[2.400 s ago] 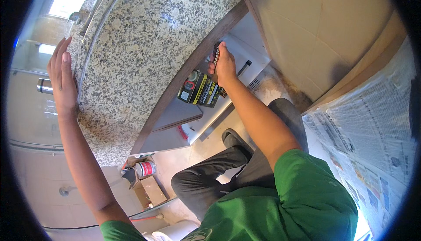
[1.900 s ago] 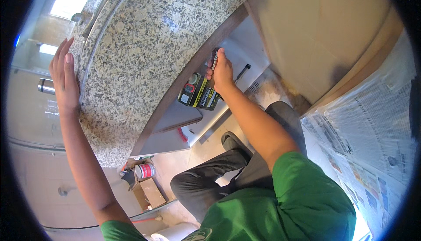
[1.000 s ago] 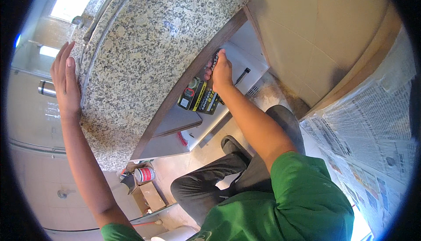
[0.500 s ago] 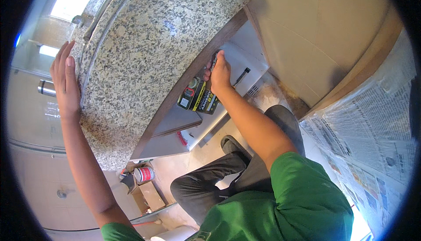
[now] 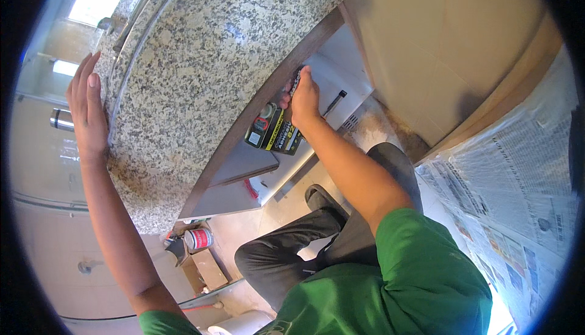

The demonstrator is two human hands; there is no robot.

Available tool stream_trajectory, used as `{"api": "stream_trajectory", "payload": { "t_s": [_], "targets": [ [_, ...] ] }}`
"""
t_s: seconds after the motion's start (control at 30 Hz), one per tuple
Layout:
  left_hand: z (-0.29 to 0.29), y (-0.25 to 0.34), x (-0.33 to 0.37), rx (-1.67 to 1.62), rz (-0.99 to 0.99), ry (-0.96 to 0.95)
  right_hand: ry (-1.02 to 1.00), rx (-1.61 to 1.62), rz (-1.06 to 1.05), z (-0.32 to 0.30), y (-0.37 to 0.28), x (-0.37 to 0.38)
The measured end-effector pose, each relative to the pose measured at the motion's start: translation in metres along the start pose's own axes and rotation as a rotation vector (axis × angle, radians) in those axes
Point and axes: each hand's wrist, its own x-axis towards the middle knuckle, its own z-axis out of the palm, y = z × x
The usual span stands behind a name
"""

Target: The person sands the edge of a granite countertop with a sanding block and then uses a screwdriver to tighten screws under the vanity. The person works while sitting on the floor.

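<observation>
Granite countertop (image 5: 201,73): broad and speckled, its front edge hanging over the action, so a low, careful reach looks wise.
Open cabinet (image 5: 347,49): pale inside, and that's where the near work is happening.
Adhesive can (image 5: 277,133): black and yellow, sitting just beside the right wrist; better not knock it.
Left hand (image 5: 88,112): up at the counter's left edge, fingers straight, gripping nothing visible; a steady brace would help here, I'd judge.
Right hand (image 5: 304,98): 1 firm curl, clamped round a dark handle, thumb uppermost; a loose wrist should give finer control.
Dark handle (image 5: 296,83): right in that fist, beneath the counter's edge; its working end is hidden, so slow, short moves seem safest.
</observation>
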Motion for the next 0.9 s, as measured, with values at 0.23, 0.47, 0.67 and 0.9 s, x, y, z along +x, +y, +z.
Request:
{"api": "stream_trajectory", "payload": {
  "t_s": [0.23, 0.47, 0.67, 0.9],
  "targets": [
    [0.0, 0.005, -0.001, -0.027, -0.024, -0.002, -0.013, -0.014, -0.029, 0.002, -0.012, 0.003],
    [0.002, 0.004, -0.002, -0.009, 0.004, -0.001, 0.007, -0.015, -0.025, -0.004, -0.015, 0.006],
    [0.0, 0.0, -0.001, -0.011, -0.003, -0.002, -0.009, -0.085, -0.058, -0.002, -0.016, 0.01],
    [-0.003, 0.003, -0.001, -0.013, 0.006, -0.011, -0.031, -0.03, -0.019, -0.006, -0.017, 0.008]
  ]
}}
